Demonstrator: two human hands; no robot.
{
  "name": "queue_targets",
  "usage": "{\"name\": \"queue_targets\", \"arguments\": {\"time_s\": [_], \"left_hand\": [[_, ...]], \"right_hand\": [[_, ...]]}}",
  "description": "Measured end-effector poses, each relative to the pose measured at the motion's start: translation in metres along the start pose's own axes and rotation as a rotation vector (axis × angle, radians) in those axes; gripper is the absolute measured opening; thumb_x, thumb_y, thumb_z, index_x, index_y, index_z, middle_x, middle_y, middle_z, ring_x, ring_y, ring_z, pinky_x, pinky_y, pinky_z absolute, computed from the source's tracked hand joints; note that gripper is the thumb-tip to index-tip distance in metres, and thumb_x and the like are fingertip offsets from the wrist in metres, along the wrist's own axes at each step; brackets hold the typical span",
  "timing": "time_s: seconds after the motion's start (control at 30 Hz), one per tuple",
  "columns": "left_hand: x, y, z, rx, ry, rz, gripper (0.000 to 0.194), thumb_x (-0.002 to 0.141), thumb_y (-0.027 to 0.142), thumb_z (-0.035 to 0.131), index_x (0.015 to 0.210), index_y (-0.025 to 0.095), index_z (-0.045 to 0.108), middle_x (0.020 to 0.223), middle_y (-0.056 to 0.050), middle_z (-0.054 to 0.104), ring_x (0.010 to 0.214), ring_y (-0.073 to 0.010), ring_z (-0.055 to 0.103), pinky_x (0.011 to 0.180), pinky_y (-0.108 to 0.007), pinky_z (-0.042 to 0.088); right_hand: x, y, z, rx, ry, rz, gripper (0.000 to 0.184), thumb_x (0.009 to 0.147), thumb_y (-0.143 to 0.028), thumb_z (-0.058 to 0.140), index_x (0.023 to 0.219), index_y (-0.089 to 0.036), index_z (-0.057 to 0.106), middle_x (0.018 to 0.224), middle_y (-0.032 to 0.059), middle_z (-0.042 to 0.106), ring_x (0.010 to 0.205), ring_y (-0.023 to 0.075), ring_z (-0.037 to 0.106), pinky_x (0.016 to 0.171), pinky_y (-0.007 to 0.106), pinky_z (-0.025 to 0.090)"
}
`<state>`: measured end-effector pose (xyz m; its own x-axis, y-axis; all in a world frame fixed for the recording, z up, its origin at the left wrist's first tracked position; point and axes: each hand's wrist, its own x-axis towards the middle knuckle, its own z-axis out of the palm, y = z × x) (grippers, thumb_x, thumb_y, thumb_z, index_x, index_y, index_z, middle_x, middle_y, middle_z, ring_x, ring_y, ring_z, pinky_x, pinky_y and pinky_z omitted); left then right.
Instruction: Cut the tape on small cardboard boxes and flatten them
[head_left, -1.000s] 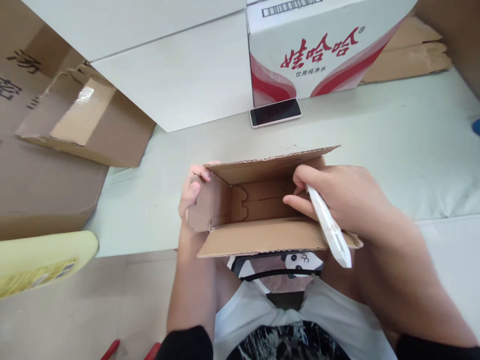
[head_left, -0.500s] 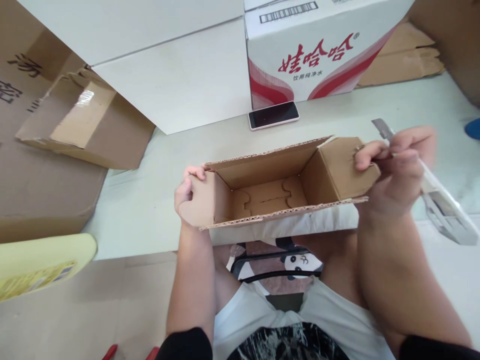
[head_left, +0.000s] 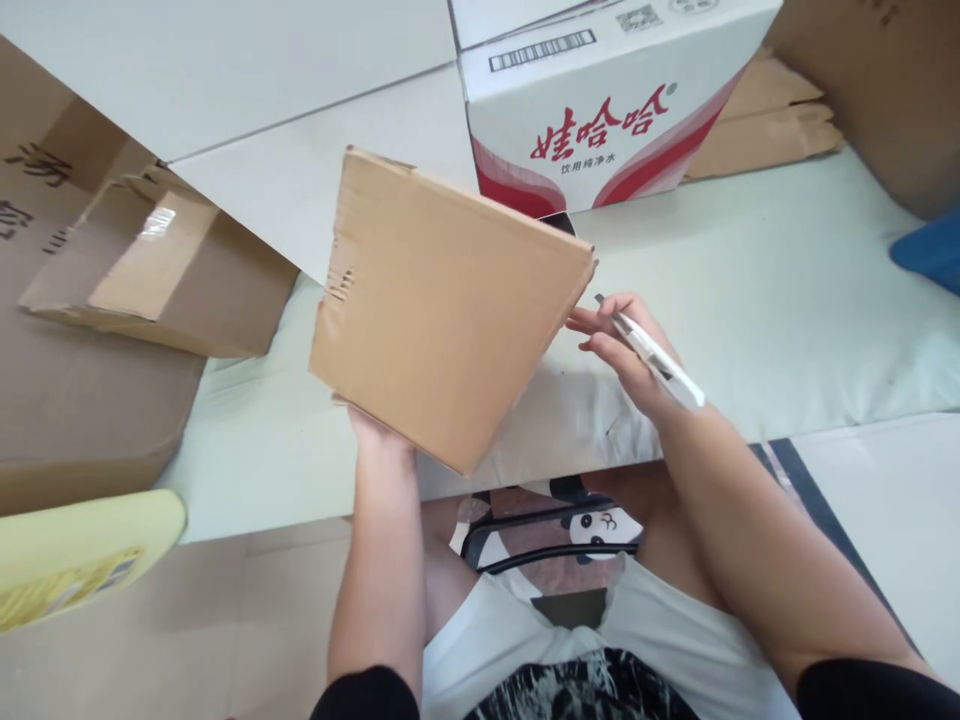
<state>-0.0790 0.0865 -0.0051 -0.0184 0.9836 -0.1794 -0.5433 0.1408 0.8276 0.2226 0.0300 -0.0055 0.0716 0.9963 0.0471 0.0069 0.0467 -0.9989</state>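
Note:
A small brown cardboard box (head_left: 450,310) is held up and tilted over the table, a broad plain side facing me. My left hand (head_left: 381,432) grips it from below at the lower left; its fingers are hidden behind the cardboard. In my right hand (head_left: 628,358) lies a white utility knife (head_left: 664,365), its blade tip pointing up and left. The fingertips of that hand are close to the box's right edge; whether they touch it I cannot tell.
Behind stand a white-and-red carton (head_left: 600,140) and a large white box (head_left: 322,180). Brown cartons (head_left: 225,290) are at the left, near a pale yellow container (head_left: 90,550). A phone (head_left: 561,222) is mostly covered by the box. Something blue (head_left: 934,255) sits at the right of the table (head_left: 787,310).
The box has been turned from its open top to a closed broad side and raised. My right hand has let go of its flap and moved left and slightly down with the knife.

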Motion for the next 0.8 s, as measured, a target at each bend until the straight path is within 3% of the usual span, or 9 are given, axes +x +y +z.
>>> {"name": "queue_targets", "arguments": {"time_s": [0.07, 0.17, 0.3, 0.37, 0.5, 0.63, 0.7, 0.8], "left_hand": [[-0.003, -0.006, 0.006, -0.017, -0.001, -0.099, 0.060, 0.061, 0.075, 0.084, 0.086, 0.024, 0.064, 0.084, 0.000, 0.078, 0.086, -0.0262, 0.071, 0.074, -0.039, 0.060], [-0.007, -0.017, 0.014, 0.047, 0.036, -0.158, 0.051, 0.069, 0.068, 0.081, 0.088, 0.023, 0.067, 0.085, -0.003, 0.078, 0.083, -0.0249, 0.073, 0.074, -0.038, 0.061], [-0.008, -0.024, 0.017, 0.242, 0.189, 0.111, 0.032, 0.070, 0.046, 0.086, 0.082, 0.021, 0.070, 0.082, 0.000, 0.076, 0.073, -0.0162, 0.071, 0.069, -0.027, 0.057], [-0.009, -0.022, 0.016, 0.289, 0.202, 0.182, 0.026, 0.071, 0.041, 0.083, 0.081, 0.020, 0.072, 0.079, 0.000, 0.075, 0.072, -0.0149, 0.071, 0.068, -0.024, 0.055], [-0.009, -0.014, 0.012, 0.200, 0.109, 0.066, 0.030, 0.074, 0.048, 0.076, 0.086, 0.021, 0.072, 0.090, -0.004, 0.078, 0.093, -0.0234, 0.076, 0.078, -0.030, 0.060], [-0.008, -0.004, 0.007, 0.140, 0.046, -0.106, 0.060, 0.073, 0.075, 0.065, 0.095, 0.019, 0.071, 0.100, -0.012, 0.078, 0.105, -0.0341, 0.076, 0.083, -0.043, 0.064], [-0.009, 0.000, 0.005, 0.223, 0.032, -0.200, 0.060, 0.067, 0.069, 0.079, 0.099, 0.019, 0.071, 0.099, -0.012, 0.078, 0.103, -0.0355, 0.077, 0.082, -0.044, 0.066], [-0.012, 0.005, 0.001, 0.405, 0.030, -0.298, 0.058, 0.055, 0.039, 0.096, 0.104, 0.019, 0.072, 0.095, -0.011, 0.080, 0.092, -0.0335, 0.079, 0.075, -0.040, 0.067]], "right_hand": [[0.000, -0.005, 0.007, 0.038, -0.062, -0.065, 0.052, 0.081, -0.061, 0.074, 0.099, -0.030, 0.037, 0.109, 0.0034, 0.070, 0.108, 0.0231, 0.071, 0.090, 0.039, 0.054], [0.002, -0.004, 0.011, 0.097, 0.017, -0.082, 0.053, 0.079, -0.060, 0.075, 0.098, -0.030, 0.037, 0.091, -0.0031, 0.061, 0.085, 0.0182, 0.067, 0.079, 0.035, 0.054], [0.004, 0.005, 0.007, 0.143, 0.247, 0.039, 0.044, 0.081, -0.054, 0.072, 0.098, -0.030, 0.039, 0.074, -0.0091, 0.046, 0.066, 0.0126, 0.053, 0.067, 0.028, 0.049], [0.004, 0.006, 0.004, 0.156, 0.310, 0.101, 0.045, 0.078, -0.053, 0.073, 0.097, -0.030, 0.040, 0.072, -0.0096, 0.048, 0.064, 0.0116, 0.052, 0.063, 0.026, 0.046], [0.005, 0.001, 0.001, 0.163, 0.326, 0.189, 0.053, 0.071, -0.053, 0.077, 0.098, -0.029, 0.039, 0.102, -0.0007, 0.072, 0.078, 0.0131, 0.066, 0.070, 0.028, 0.051], [0.004, -0.003, 0.002, 0.086, 0.259, 0.179, 0.053, 0.072, -0.056, 0.077, 0.097, -0.028, 0.039, 0.114, 0.0053, 0.075, 0.093, 0.0182, 0.073, 0.076, 0.031, 0.053], [0.004, -0.004, 0.001, 0.071, 0.218, 0.159, 0.053, 0.073, -0.058, 0.076, 0.096, -0.028, 0.040, 0.114, 0.0069, 0.076, 0.102, 0.0211, 0.074, 0.079, 0.032, 0.053], [0.003, -0.003, 0.001, 0.076, 0.214, 0.109, 0.051, 0.076, -0.061, 0.075, 0.096, -0.028, 0.042, 0.114, 0.0067, 0.078, 0.111, 0.0226, 0.074, 0.085, 0.034, 0.054]]}}
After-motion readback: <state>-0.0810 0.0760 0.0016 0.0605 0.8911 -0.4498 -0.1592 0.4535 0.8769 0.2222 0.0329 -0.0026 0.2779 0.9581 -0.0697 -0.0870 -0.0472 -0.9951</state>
